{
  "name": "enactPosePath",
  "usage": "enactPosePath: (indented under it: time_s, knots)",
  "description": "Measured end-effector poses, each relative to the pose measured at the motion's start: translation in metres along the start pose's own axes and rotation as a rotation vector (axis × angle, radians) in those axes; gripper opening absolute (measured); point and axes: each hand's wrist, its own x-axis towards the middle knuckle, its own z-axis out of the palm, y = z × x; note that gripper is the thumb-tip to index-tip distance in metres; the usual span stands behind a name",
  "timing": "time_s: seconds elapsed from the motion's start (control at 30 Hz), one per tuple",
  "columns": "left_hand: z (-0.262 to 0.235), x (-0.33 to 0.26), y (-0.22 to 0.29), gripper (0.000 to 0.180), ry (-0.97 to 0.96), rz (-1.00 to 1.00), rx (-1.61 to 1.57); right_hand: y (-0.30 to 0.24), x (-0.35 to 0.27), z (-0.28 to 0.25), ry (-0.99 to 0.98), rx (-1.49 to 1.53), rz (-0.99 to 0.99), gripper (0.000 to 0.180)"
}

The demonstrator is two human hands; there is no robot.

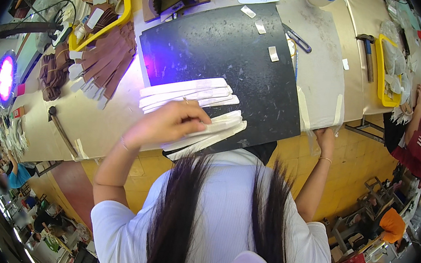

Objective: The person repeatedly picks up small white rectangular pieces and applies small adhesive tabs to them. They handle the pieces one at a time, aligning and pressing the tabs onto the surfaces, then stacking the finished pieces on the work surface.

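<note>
From where I stand, the white strips (190, 92) lie in two bunches on the near-left part of the black board (203, 53), the lower bunch partly under the left hand (183, 121). That hand's fingers are bent, thumb and forefinger drawn close at the strips; I can't tell whether they pinch one or merely rest there. The right hand (326, 137) is at the table's near edge, by the pale sheet (323, 82), its fingers too hidden to say if they grip. The strips look light, thin and bendy, likely to slide over one another and to crease rather than break; I'd take one by its free right-hand end, where the tips fan apart, between thumb and forefinger. Counting: two bunches, several strips in each, overlapping too closely for an exact number; three small tags (273, 54) along the board's right side; one cutter (298, 38) beside it; two hammers (367, 53), one at each side; two yellow trays (379, 72); one lit lamp (5, 80) at left; and brown strips (107, 61), too many and too overlapped to count.
</note>
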Motion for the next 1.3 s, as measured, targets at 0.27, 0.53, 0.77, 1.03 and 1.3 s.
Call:
enactPosePath:
  time_s: [0.27,0.53,0.77,1.03,1.3]
  knots:
    - [0.041,-0.007,0.006,0.021,0.335,0.002,0.427,-0.019,-0.006,-0.026,-0.187,0.187,0.239,0.024]
    - [-0.018,0.040,0.015,0.025,0.619,0.138,0.491,-0.008,-0.026,-0.036,-0.209,0.141,0.237,0.022]
    - [-0.058,0.139,-0.011,0.061,0.690,0.307,0.652,-0.005,-0.010,-0.054,-0.170,0.092,0.238,0.022]
    - [-0.061,0.174,-0.019,0.092,0.535,0.325,0.894,-0.039,-0.013,-0.088,-0.340,0.255,0.328,0.027]
    - [-0.066,0.179,-0.011,0.076,0.292,0.262,1.159,-0.027,-0.032,-0.141,0.000,-0.055,0.397,0.020]
